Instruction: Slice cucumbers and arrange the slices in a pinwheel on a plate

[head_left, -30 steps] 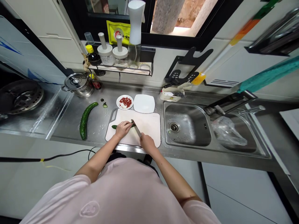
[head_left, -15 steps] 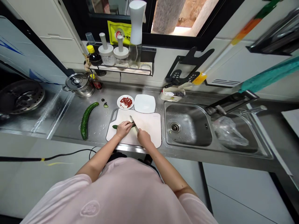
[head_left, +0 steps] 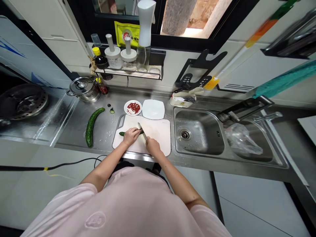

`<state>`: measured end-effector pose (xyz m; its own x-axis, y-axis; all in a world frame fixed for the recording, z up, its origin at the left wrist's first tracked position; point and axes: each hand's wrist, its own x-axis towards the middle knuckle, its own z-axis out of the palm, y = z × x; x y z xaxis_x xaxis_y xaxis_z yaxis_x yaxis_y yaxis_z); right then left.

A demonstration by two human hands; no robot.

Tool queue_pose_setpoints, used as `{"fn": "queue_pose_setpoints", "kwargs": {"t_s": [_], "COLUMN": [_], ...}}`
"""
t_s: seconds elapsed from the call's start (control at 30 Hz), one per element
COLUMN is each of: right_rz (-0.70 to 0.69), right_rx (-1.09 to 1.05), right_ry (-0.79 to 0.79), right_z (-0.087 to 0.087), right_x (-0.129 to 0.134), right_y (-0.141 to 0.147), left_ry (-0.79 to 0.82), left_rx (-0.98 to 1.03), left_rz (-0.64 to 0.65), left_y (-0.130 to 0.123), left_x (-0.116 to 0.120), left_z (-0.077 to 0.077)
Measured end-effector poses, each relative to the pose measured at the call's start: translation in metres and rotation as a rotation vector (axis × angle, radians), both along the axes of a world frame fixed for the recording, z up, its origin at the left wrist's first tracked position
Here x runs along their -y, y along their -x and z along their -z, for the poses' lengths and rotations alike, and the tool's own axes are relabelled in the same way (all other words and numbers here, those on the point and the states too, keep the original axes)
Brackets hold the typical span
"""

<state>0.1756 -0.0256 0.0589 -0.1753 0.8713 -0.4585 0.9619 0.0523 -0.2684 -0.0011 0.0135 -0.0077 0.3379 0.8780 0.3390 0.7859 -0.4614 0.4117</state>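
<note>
While the left hand holds a cucumber, the right hand grips a knife.
Left fingers together on the cucumber, left half of the board; right fingers clamped round the knife.

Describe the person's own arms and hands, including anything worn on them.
The left hand and right hand are bare, without gloves, and no watch or bracelet shows. The forearms are bare too. The short, loose sleeves are pale pink, like the shirt, which carries an oval emblem.
</note>
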Motion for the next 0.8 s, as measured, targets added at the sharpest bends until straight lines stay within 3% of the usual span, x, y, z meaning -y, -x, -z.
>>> {"fn": "queue_pose_setpoints", "kwargs": {"t_s": [0.47, 0.8], "right_rz": [0.014, 0.004], "right_rx": [-0.010, 0.025], "right_ry": [-0.031, 0.019], "right_z": [0.010, 0.009], "right_x": [-0.027, 0.008], "right_y": [0.021, -0.003], "left_ry": [-0.002, -0.006], "left_rx": [-0.001, -0.015], "left_rz": [0.003, -0.009], "left_y": [0.001, 0.001], "left_x": [0.000, -0.001], "left_z": [0.002, 0.001]}}
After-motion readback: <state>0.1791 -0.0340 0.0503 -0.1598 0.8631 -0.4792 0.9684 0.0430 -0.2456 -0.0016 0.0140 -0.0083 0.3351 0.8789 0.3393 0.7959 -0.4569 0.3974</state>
